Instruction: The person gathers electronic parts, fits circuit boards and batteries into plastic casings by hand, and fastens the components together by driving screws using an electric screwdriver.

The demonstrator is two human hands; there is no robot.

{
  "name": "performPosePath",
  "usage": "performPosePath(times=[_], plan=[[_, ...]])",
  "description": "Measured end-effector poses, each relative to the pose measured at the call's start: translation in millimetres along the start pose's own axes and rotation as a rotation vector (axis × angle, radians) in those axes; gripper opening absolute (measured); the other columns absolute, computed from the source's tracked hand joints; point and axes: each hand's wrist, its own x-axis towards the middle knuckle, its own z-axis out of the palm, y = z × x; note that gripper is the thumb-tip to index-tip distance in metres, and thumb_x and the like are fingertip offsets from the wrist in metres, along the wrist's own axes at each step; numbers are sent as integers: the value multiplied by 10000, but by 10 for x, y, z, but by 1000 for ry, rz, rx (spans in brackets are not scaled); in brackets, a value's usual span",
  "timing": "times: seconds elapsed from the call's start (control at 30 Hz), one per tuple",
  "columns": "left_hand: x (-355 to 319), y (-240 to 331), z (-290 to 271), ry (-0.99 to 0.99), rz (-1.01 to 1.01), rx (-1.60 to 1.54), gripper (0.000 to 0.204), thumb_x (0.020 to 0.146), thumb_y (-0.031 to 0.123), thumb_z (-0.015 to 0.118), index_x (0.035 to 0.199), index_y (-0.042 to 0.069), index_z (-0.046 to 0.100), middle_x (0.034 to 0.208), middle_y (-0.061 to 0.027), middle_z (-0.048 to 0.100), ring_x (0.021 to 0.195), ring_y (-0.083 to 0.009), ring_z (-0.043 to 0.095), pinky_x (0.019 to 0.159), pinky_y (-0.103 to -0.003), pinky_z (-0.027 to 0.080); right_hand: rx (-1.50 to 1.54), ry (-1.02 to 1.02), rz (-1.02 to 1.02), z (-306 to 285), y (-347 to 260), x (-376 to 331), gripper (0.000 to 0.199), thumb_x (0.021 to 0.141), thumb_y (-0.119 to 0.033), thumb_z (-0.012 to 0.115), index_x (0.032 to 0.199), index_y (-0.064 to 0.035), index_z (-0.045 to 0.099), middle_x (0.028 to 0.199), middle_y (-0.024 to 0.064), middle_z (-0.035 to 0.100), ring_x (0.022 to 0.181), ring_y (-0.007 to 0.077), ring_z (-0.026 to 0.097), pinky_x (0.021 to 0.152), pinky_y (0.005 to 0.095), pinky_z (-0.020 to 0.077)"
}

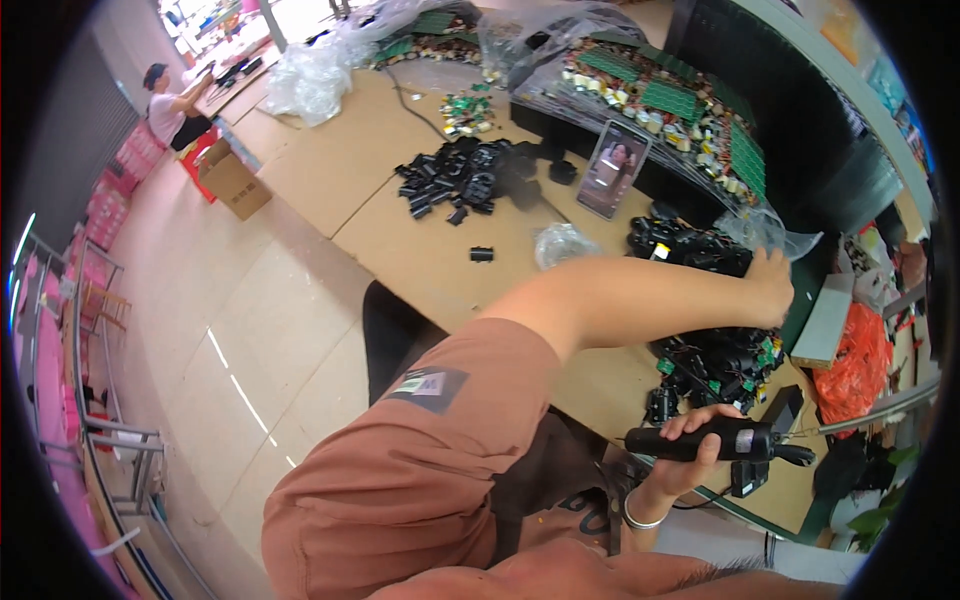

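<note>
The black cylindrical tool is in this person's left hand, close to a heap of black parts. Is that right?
Not quite: the head view shows the black cylindrical tool in the person's right hand, not the left. It is indeed close to a heap of black parts.

The left hand (770,288) reaches across the tabletop (400,250) beside dark wired parts (715,365), its fingertips unclear; the right hand (678,474) grips a black cylindrical tool (745,441). A lit phone (613,170) stands tilted between loose black pieces (455,180) and heaped green circuit boards (670,100). Far left, a person (172,110) sits.
</note>
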Motion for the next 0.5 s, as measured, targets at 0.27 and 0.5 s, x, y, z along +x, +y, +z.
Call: performPosePath(times=[0.27,0.5], plan=[[2343,-349,-266,136,-49,83,464,773,452,633,984,43,686,1104,-178,548,1079,-293,444,863,-464,368,51,-194,-20,274,0,12,439,868,-276,582,1189,-32,409,791,75,473,602,150,475,558,266,417],[1953,5,-41,220,-196,19,364,835,317,565,1059,43,653,1129,-166,591,1082,-278,537,865,-408,447,97,16,-49,155,86,214,432,869,-278,568,1162,-28,371,807,79,455,642,154,465,583,272,414]])
